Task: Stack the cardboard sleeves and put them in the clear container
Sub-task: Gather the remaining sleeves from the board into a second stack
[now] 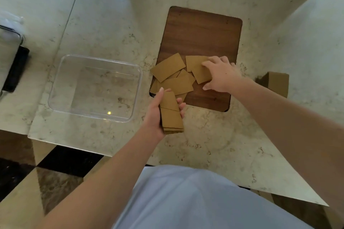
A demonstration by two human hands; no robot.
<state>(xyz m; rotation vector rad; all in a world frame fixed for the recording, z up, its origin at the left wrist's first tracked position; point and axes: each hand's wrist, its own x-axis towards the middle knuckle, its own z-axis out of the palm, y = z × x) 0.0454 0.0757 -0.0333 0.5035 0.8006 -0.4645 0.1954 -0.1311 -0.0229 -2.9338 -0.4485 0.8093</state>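
Several flat brown cardboard sleeves (172,78) lie scattered on the near end of a dark wooden board (202,35). My left hand (156,115) holds a small stack of sleeves (171,115) just in front of the board. My right hand (221,76) rests on the right side of the pile, fingers pinching one sleeve (200,73). The clear container (61,78) sits to the left of the board with nothing in it.
A marble counter (195,145) carries everything; its front edge drops to a dark tiled floor at lower left. A small cardboard box (277,82) stands right of my right forearm. A black object and a clear lidded box (11,42) sit at the far left.
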